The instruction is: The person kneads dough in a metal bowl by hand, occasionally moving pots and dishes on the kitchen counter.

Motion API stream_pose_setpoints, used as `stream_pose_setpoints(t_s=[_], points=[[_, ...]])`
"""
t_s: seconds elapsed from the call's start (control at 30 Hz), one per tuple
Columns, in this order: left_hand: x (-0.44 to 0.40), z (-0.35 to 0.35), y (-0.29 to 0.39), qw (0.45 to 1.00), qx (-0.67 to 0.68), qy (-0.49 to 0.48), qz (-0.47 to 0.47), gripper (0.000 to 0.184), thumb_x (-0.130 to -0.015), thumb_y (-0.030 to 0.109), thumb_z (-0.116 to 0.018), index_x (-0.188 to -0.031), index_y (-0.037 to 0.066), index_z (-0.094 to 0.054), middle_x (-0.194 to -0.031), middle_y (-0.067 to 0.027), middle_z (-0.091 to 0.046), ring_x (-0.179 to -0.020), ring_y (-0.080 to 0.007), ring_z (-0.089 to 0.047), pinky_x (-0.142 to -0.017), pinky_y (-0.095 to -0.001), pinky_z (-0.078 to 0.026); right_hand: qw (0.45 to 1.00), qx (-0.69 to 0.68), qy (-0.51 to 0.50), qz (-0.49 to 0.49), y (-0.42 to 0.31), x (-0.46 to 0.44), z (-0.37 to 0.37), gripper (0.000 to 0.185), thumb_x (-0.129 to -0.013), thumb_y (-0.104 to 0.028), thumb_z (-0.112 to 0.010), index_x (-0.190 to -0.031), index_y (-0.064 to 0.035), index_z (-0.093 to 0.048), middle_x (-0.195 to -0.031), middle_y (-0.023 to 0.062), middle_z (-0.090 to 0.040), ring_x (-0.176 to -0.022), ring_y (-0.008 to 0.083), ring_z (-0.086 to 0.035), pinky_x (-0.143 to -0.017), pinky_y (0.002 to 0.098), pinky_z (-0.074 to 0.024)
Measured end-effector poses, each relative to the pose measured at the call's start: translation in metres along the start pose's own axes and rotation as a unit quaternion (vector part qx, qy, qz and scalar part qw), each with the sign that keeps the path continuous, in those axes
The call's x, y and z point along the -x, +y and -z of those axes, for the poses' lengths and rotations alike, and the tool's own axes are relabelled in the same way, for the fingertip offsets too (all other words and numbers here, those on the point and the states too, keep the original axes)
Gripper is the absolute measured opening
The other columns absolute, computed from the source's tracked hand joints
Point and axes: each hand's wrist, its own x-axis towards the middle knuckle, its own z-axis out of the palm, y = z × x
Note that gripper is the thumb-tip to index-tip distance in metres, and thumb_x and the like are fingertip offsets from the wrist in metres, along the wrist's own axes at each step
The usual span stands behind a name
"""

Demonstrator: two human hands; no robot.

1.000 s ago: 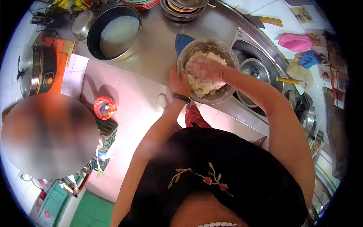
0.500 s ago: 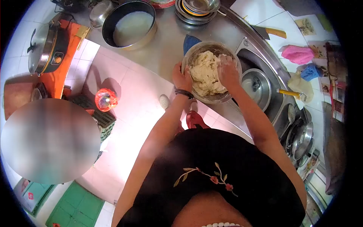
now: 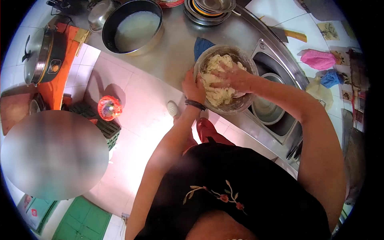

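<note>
So the dough (image 3: 218, 94) is down inside a metal mixing bowl (image 3: 230, 110), and the right hand (image 3: 239, 79) is already right on it. That hand comes in over the sink side of the rim, with its fingers splayed across the top of the lump rather than closed around it. Can't really tell how deep the fingertips go, since dough hides them. From the palm, most of the dough lies toward the left hand, with some above and some below the fingers. It's a lumpy, ragged mass with no clean long axis, maybe a touch longer running away from the body, so the right fingers lie roughly across it.

Left hand (image 3: 193, 86), the one with the dark bracelet (image 3: 195, 105), is gripping the opposite side of the bowl at the rim. Both are close, but the right is the nearer one to the dough, tbh.

Bowl's at the edge of the steel counter (image 3: 172, 48), with a blue cloth (image 3: 202, 47) just beside it and a basin (image 3: 266, 106) in the sink (image 3: 280, 68) on the other side.
</note>
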Motion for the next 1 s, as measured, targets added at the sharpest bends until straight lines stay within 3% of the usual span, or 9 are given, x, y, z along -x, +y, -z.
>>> stream_pose_setpoints(t_s=[0.17,0.27,0.37,0.5,0.67,0.8,0.93,0.97,1.0], points=[[0.003,-0.011,-0.017,0.994,0.107,0.038,0.0,0.024,-0.086,0.009,-0.054,-0.109,0.003,-0.056,-0.096,-0.0202,-0.062,-0.089,-0.0398,-0.058,-0.078,-0.0439,-0.045,0.973,-0.06,0.166,-0.146,-0.001,-0.016,-0.069,0.081,-0.065,-0.027,-0.078,-0.137,-0.0352,-0.041,-0.147,0.0134,-0.029,-0.13,0.0425,-0.033,-0.093,0.0514,-0.045],[0.004,-0.009,-0.011,0.994,0.096,0.056,-0.011,0.021,-0.086,0.009,-0.055,-0.107,0.002,-0.056,-0.091,-0.0192,-0.063,-0.085,-0.0378,-0.06,-0.076,-0.0413,-0.046,0.927,-0.13,0.156,-0.314,-0.021,-0.018,-0.047,0.075,-0.069,-0.025,-0.075,-0.137,-0.0293,-0.041,-0.14,0.0168,-0.037,-0.123,0.0398,-0.042,-0.088,0.0416,-0.0499],[0.004,-0.005,-0.004,0.989,0.134,0.028,0.056,0.021,-0.088,0.009,-0.056,-0.106,-0.001,-0.055,-0.09,-0.0134,-0.061,-0.083,-0.0192,-0.059,-0.079,-0.0309,-0.046,0.862,-0.125,0.261,-0.417,-0.035,-0.029,-0.066,0.073,-0.073,-0.033,-0.071,-0.137,-0.0169,-0.04,-0.133,0.0183,-0.044,-0.12,0.0383,-0.044,-0.093,0.0446,-0.0451],[0.005,-0.008,-0.004,0.994,0.09,0.044,0.031,0.022,-0.089,0.014,-0.056,-0.105,-0.001,-0.052,-0.086,-0.021,-0.062,-0.078,-0.036,-0.061,-0.072,-0.0397,-0.047,0.737,-0.288,0.232,-0.566,-0.04,-0.04,-0.047,0.078,-0.071,-0.043,-0.068,-0.134,-0.0066,-0.041,-0.129,0.0227,-0.048,-0.121,0.0391,-0.043,-0.101,0.0463,-0.0373],[0.002,-0.007,-0.006,0.997,0.054,0.045,-0.008,0.023,-0.091,0.016,-0.055,-0.105,-0.001,-0.049,-0.083,-0.0208,-0.061,-0.076,-0.0379,-0.06,-0.07,-0.0419,-0.046,0.5,-0.446,0.232,-0.705,-0.039,-0.055,-0.064,0.08,-0.071,-0.048,-0.068,-0.134,-0.0059,-0.043,-0.122,0.0211,-0.055,-0.117,0.0359,-0.048,-0.099,0.0458,-0.0379],[0.001,0.0,0.003,0.997,0.049,-0.006,0.058,0.023,-0.092,0.018,-0.053,-0.106,0.001,-0.049,-0.088,-0.0208,-0.061,-0.079,-0.0375,-0.059,-0.07,-0.0418,-0.046,0.122,-0.707,0.434,-0.545,-0.033,-0.068,-0.106,0.064,-0.076,-0.035,-0.072,-0.129,-0.0108,-0.049,-0.114,0.0093,-0.061,-0.1,0.0239,-0.059,-0.08,0.037,-0.0478],[0.003,0.003,-0.003,0.994,0.063,-0.046,0.08,0.026,-0.094,0.023,-0.052,-0.108,0.002,-0.049,-0.09,-0.0193,-0.061,-0.08,-0.0358,-0.06,-0.072,-0.0404,-0.046,0.195,-0.731,0.431,-0.491,-0.072,-0.031,-0.044,0.048,-0.083,-0.021,-0.066,-0.128,-0.0134,-0.05,-0.121,0.0064,-0.056,-0.108,0.02,-0.055,-0.081,0.0362,-0.0475],[0.002,0.007,-0.004,0.994,0.072,-0.05,0.071,0.027,-0.094,0.024,-0.052,-0.108,0.002,-0.05,-0.09,-0.0189,-0.062,-0.08,-0.0353,-0.06,-0.072,-0.0402,-0.047,0.255,-0.776,0.455,-0.354,-0.066,-0.026,-0.102,0.055,-0.083,-0.023,-0.066,-0.134,-0.0152,-0.045,-0.129,0.0088,-0.051,-0.122,0.0235,-0.046,-0.098,0.0436,-0.0401],[0.0,0.01,-0.007,0.993,0.081,-0.06,0.06,0.027,-0.094,0.025,-0.052,-0.108,0.002,-0.05,-0.091,-0.0184,-0.062,-0.081,-0.0346,-0.059,-0.073,-0.04,-0.047,0.492,-0.613,0.421,-0.452,-0.067,-0.013,-0.111,0.061,-0.082,-0.022,-0.066,-0.136,-0.0147,-0.041,-0.133,0.0114,-0.046,-0.124,0.0274,-0.043,-0.1,0.0439,-0.0381]])
